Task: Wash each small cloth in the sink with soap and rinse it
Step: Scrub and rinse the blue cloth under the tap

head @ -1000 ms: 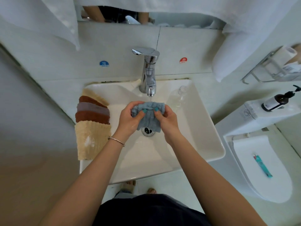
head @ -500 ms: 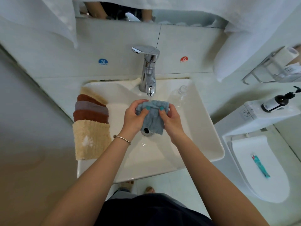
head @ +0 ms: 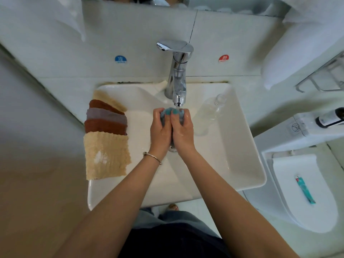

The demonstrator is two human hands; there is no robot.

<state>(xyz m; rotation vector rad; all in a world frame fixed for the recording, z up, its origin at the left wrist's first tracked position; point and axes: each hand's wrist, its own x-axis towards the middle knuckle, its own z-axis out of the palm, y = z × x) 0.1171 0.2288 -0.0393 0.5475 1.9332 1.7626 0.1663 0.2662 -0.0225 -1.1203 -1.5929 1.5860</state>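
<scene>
A small blue cloth is bunched up between my two hands, right under the running chrome tap. My left hand and my right hand press together side by side, fingers curled round the cloth, so only its top shows. They hover over the drain of the white sink. Several dry cloths lie overlapped on the sink's left rim: a beige cloth nearest me, then a brown cloth, a grey cloth and others behind.
A clear bottle lies inside the basin at the right. To the right stands a toilet with a teal tube on its lid and a dark pump bottle on the tank. White towels hang above.
The cloth hung spread between my hands under the tap; now both hands have closed together and squeezed it into a ball. The camera moved closer to the sink.
</scene>
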